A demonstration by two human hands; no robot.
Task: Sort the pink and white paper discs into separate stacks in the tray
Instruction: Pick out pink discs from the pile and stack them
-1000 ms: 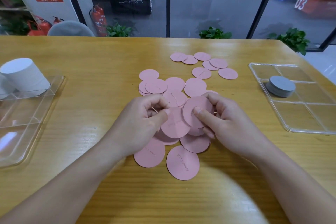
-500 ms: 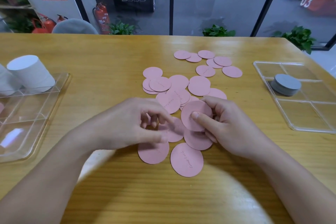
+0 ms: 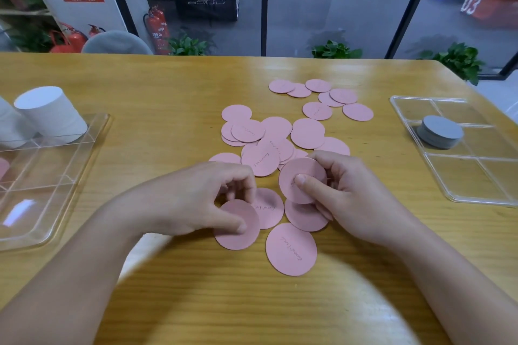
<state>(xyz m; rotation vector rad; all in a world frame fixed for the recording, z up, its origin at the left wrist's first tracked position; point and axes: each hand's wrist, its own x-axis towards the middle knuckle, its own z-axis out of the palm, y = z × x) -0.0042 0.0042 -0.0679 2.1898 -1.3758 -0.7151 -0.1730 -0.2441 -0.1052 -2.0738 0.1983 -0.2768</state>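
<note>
A glass wall with fire extinguishers and plants behind it backs the wooden counter (image 3: 173, 98), where loose pink discs (image 3: 307, 133) lie scattered from the middle out toward 1 o'clock. The right hand (image 3: 336, 190) holds a gathered pink disc (image 3: 301, 176) tilted up off the counter, thumb pressed on its face, fingers curled behind. The left hand (image 3: 196, 199) pinches the next pink disc (image 3: 236, 225), thumb on top at its near-left edge and fingers curled at its far edge; this disc lies flat, partly over a lettered disc (image 3: 269, 209). The move turns on this: the pinched disc sits at about 8 o'clock from the held one, close by, so the left hand is the nearer to pass it across. Another lettered disc (image 3: 291, 249) lies just beside at 6 o'clock, apart from both hands. The clear tray (image 3: 95, 131) at 9 o'clock already carries white stacks (image 3: 50, 112); a second tray (image 3: 448, 196) at 3 o'clock holds a grey stack (image 3: 441, 133). Nothing blocks the way to either tray
</note>
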